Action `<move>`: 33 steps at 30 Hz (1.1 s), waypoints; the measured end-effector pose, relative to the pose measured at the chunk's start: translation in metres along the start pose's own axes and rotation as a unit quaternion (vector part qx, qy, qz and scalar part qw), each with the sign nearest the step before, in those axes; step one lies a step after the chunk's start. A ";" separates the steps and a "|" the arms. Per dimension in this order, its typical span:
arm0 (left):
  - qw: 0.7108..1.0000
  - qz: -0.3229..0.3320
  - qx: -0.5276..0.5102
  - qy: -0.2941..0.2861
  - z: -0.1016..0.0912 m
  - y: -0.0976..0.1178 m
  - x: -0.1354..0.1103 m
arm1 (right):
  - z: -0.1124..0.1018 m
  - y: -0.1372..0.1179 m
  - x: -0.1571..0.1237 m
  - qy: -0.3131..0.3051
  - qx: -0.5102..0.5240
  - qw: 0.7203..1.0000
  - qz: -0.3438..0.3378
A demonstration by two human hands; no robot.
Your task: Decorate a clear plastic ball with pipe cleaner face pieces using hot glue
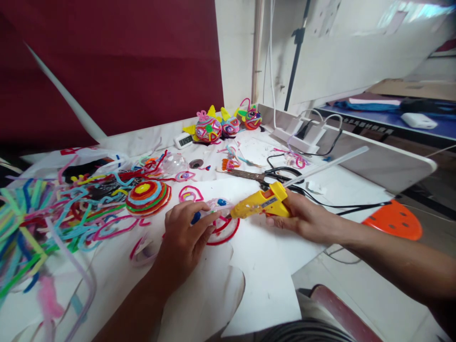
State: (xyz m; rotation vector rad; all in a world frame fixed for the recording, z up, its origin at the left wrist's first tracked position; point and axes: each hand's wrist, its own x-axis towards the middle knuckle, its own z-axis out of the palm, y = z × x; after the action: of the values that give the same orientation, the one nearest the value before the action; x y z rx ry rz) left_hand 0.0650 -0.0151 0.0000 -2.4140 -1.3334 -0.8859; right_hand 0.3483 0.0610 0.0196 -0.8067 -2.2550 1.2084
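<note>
White table [256,146], heaped pipe cleaners [26,218], scissors [262,178] behind yellow glue gun [261,203], right fingers [283,222] wrapping it, left fingers [192,208], hold unclear

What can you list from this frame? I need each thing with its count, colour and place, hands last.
Glue gun: 1, yellow, in the right hand
Glue stick: 1, translucent, behind the gun
Ring-shaped piece: 1, red, under the nozzle
Scissors: 1 pair, black handles, beyond the gun
Decorated balls: 3, multicoloured, table's back
Display: 1, white, beside the balls
Striped dome: 1, multicoloured, beyond the left hand
Fuzzy strips: many, mixed colours, table's left
Paper: count unclear, white, near edge
Power strip: 1, white, back right
Backdrop: 1, maroon, behind the table
Stool seat: 1, orange, lower right
Left hand: 1, bare, fingers at the piece
Right hand: 1, bare, around the gun's handle
</note>
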 end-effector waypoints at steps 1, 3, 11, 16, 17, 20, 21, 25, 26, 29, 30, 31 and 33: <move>1.000 0.000 -0.001 0.000 0.000 0.000 0.000 | 0.000 0.000 0.000 -0.001 -0.002 1.000 -0.001; 1.000 -0.001 -0.002 0.000 0.000 0.000 0.000 | 0.000 0.000 0.000 0.000 -0.009 1.000 -0.003; 1.000 -0.002 -0.001 0.003 0.000 0.001 0.001 | 0.000 0.000 -0.003 0.002 -0.028 1.000 -0.011; 1.000 -0.007 -0.002 0.003 0.000 0.000 0.000 | -0.001 -0.001 -0.002 0.006 -0.043 0.999 -0.017; 1.000 -0.007 -0.002 0.003 0.000 0.000 0.000 | -0.001 -0.001 -0.003 0.008 -0.047 0.999 -0.017; 1.000 -0.003 -0.001 0.006 0.000 0.000 0.000 | -0.001 0.000 -0.003 0.011 -0.063 0.998 -0.012; 1.000 -0.001 0.001 0.007 0.000 0.000 0.000 | -0.002 0.000 -0.003 0.011 -0.062 0.998 -0.010; 1.000 0.003 0.006 0.011 0.000 0.000 0.000 | -0.001 0.001 -0.003 0.010 -0.047 0.999 -0.010; 1.000 0.003 0.008 0.010 0.000 0.000 0.000 | -0.001 0.001 -0.003 0.009 -0.040 0.999 -0.008; 1.000 0.006 0.014 0.009 -0.001 0.000 0.000 | -0.001 0.001 -0.003 0.003 -0.006 1.000 0.010; 1.000 0.007 0.017 0.010 -0.001 0.000 0.000 | -0.001 0.000 -0.004 0.000 0.014 1.000 0.018; 1.000 0.008 0.019 0.010 -0.001 0.000 0.000 | -0.001 -0.001 -0.004 -0.003 0.036 0.999 0.028; 1.000 0.009 0.023 0.007 -0.001 0.000 0.000 | -0.003 -0.004 -0.004 -0.010 0.087 0.995 0.046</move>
State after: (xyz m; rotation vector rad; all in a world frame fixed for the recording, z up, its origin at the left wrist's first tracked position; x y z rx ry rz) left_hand 0.0648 -0.0159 0.0011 -2.3759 -1.3111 -0.8573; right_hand 0.3518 0.0586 0.0241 -0.8422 -2.1116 1.4382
